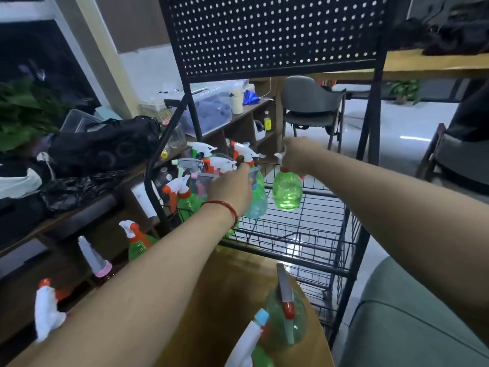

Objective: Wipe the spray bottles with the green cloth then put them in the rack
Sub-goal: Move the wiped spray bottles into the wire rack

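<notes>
Green spray bottle (287, 192) suspended over the rack (370, 123), both hands engaged
Right hand (296, 157) grasps the green bottle by its white trigger head, body hanging clear above the wire shelf (312, 210). Left hand (232, 188) rests against the neck of a pale blue bottle (258, 201) standing in the rack's left part among other sprayers (203, 165); fingers hidden, grip cannot be determined. Further bottles (287, 319) stand on the brown table (225, 287)

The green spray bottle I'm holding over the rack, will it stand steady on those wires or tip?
Probably light: the green spray bottle looks empty and see-through, hanging from your right hand by its head. Its round body under a tall sprayer may wobble on the spaced wires of the rack.
</notes>
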### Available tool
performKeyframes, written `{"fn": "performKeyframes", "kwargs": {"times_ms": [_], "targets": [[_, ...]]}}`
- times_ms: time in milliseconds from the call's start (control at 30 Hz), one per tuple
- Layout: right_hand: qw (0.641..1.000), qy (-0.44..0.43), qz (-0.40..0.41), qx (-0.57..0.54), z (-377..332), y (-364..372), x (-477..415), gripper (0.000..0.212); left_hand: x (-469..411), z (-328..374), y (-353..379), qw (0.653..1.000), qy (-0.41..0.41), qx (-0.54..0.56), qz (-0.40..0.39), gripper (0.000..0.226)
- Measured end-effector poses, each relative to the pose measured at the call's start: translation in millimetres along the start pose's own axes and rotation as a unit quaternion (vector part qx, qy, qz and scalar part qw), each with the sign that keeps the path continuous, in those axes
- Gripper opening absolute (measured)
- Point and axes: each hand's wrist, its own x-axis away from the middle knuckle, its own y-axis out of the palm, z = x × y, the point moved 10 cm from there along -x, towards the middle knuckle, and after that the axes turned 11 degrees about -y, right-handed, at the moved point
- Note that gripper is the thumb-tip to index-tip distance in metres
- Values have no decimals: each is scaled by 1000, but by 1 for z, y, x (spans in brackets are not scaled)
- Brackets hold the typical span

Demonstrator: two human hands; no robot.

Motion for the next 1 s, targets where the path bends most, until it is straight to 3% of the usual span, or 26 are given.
{"fn": "performKeyframes", "kwargs": {"times_ms": [133,267,367,567,667,833,1000], "targets": [[998,32,-37,25,10,13,4,53,-8,2,4,1000,-9,0,-24,18],[998,48,-1,44,15,5,1,22,-10,3,4,998,-24,39,-34,37],[999,45,1,19,10,4,1,13,4,3,-4,998,-20,57,-4,57],[996,38,-18,-83,8,7,0,23,43,6,-18,997,51,7,60,65],[988,57,-36,-137,8,10,7,24,52,-4,-21,998,43,5,46,68],[993,51,-28,-101,-2,1,24,28,62,-23,-22,1000,25,-5,4,67],[992,5,-26,-123,-27,-11,48,47,93,-37,-36,999,39,-24,-27,59]]}}
